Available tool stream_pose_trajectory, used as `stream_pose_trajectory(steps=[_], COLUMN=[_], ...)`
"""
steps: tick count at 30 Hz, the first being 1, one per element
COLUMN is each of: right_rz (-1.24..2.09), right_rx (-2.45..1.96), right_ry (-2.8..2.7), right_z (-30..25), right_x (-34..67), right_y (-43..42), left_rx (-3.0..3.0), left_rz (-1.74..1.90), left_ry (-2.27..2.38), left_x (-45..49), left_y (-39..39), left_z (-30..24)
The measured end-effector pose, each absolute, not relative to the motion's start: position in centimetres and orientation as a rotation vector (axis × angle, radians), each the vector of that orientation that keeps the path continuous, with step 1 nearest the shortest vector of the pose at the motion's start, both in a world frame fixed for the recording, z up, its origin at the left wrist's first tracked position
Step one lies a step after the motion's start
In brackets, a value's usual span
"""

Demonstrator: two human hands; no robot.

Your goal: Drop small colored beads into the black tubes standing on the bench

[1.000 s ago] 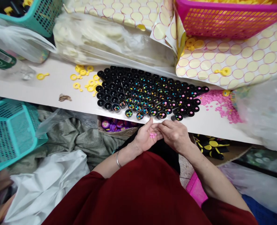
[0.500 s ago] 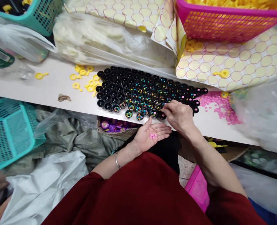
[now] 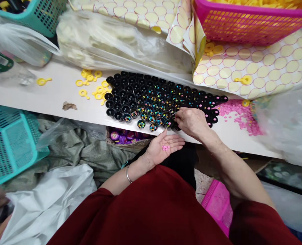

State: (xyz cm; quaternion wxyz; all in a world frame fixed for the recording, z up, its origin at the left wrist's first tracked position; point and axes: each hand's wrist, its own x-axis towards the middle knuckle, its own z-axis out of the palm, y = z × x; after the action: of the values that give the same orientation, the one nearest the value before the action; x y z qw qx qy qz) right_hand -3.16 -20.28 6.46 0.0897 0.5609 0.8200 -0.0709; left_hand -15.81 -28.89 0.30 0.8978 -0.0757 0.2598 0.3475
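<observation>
My left hand (image 3: 163, 147) is open and palm up just in front of the table edge, fingers stretched out flat. Several small pink pieces (image 3: 165, 148) lie on its palm. Over the front right of a packed group of small black cups (image 3: 125, 101), my right hand (image 3: 191, 121) is closed in a pinch; whatever its fingertips hold is hidden. Many middle cups contain multicoloured bits, and some toward the right show a pink piece. The cups at the left look dark inside. A pile of loose pink pieces (image 3: 248, 119) spreads to the right of the cups.
Yellow ring-shaped pieces (image 3: 89, 76) lie left of the cups. Behind stand a plastic bag (image 3: 120, 44), sticker sheets (image 3: 263, 64) and a pink basket (image 3: 253, 25). A box with purple items (image 3: 122, 136) sits below the table edge, a teal basket (image 3: 13, 143) at the left.
My right hand has shifted slightly left and down over the cups. My left hand stays almost in place, still bearing the pink pieces.
</observation>
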Motion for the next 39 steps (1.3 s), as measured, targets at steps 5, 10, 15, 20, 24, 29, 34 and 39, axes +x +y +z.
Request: stream_pose_trajectory(steps=[5,10,15,20,24,29,34,39], right_rz=[-0.244,-0.409,-0.573,-0.852,-0.677,-0.282,-0.259,-0.122], right_rx=[1.671,1.683,1.768,1.562,1.526,1.496,1.4,1.354], right_ry=[2.435,2.547,2.799,2.99,3.06,3.083,3.082,3.104], right_z=[6.3,6.2,6.4,5.3,3.4,2.7,3.3,3.0], right_x=[-3.2,-2.1,-0.9,-0.8,-1.3,-1.6,-1.4,-1.6], right_y=[-19.7,-19.7,-22.6,-27.7,-30.3,-30.9,-30.8,-31.2], left_rx=[-0.179,-0.2,-0.217,-0.239,-0.193,-0.182,-0.181,-0.167], left_rz=[0.721,0.727,0.737,0.755,0.725,0.733,0.751,0.746], left_ry=[0.522,0.518,0.497,0.493,0.506,0.475,0.435,0.443], left_x=[-15.9,-16.0,-15.8,-15.6,-15.6,-15.7,-15.7,-15.7], left_y=[-28.8,-28.6,-28.6,-28.6,-28.7,-28.7,-28.7,-28.9], left_z=[-0.1,-0.2,0.1,0.1,0.3,0.9,1.0,0.7])
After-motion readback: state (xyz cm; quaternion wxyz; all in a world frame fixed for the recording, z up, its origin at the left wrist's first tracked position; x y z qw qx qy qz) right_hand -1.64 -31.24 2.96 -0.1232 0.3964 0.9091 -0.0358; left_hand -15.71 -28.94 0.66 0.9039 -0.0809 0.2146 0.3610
